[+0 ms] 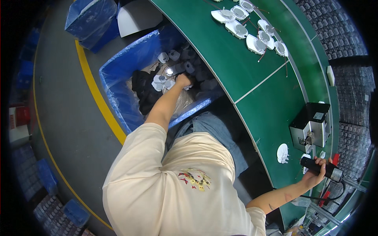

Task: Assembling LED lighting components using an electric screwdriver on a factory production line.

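My left hand [183, 81] reaches down into a blue plastic-lined bin [115, 103] on my left. Its fingers are curled among white plastic parts [160, 83], and whatever they hold is mostly hidden. At the far right, my right hand [316, 176] is wrapped around a black electric screwdriver [313, 165] with a cable at its rear end. The tool is held over the green workbench [260, 114], close to a white round part [282, 153] and a black-and-silver box-shaped device [309, 128].
Several white parts with thin wires [256, 44] lie at the bench's far end. Dark cloth or bag [143, 88] lies inside the bin. Another blue lined bin [91, 21] stands farther off, by a yellow floor line [92, 84]. Stacked trays [348, 94] line the right side.
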Motion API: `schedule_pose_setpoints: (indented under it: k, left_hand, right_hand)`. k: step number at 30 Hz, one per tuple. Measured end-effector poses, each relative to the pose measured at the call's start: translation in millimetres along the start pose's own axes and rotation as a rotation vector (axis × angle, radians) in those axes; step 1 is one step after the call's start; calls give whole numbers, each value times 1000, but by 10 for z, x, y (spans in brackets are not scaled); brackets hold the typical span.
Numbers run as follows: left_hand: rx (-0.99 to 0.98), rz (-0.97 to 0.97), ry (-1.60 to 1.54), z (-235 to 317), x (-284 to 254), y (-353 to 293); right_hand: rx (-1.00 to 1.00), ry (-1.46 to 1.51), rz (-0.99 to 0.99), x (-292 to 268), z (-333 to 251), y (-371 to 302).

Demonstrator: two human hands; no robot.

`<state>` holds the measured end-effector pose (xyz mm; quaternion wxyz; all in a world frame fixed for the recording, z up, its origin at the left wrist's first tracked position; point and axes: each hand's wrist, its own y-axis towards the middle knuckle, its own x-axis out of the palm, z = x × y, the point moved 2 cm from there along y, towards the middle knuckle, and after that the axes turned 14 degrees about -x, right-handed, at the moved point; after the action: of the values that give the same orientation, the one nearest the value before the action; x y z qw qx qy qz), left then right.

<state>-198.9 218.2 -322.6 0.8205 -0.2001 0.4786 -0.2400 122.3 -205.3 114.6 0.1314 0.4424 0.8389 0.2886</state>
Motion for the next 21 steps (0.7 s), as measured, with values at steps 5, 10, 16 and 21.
schedule_pose_setpoints:
  k: [5,10,16,21]
  left_hand:
    - [563,-7,-796,-112,969,1005]
    - [443,-175,-951,232,1139,923]
    - [141,-259,-1162,-90,688,697]
    - [26,140,-1862,-321,-1033,106]
  right_hand:
    - [23,80,-84,193,5,67]
    - [7,-9,7,107,-50,-49]
    - [6,-12,92,16,-57,-48]
    - [-67,-104,104,-40,-51,-63]
